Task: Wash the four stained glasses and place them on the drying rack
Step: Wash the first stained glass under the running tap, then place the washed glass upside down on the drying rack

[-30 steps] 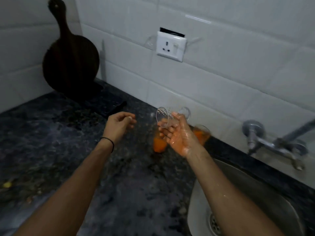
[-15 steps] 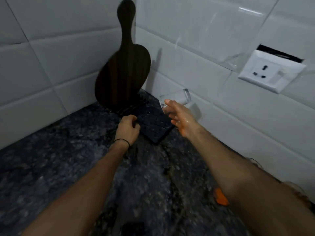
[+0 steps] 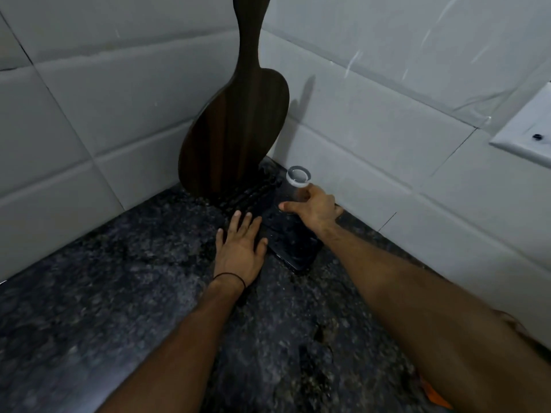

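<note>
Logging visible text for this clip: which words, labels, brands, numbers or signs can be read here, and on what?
None can be read.
The wall socket shows no legible marking.
The glass, drying rack and wooden board show no print.

The head camera looks forward and down (from close) into the tiled corner of the countertop (image 3: 119,278).

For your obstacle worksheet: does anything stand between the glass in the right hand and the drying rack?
Nothing visible does. The right hand holds the glass at the drying rack; the cutting board stands behind, the left hand alongside.
</note>
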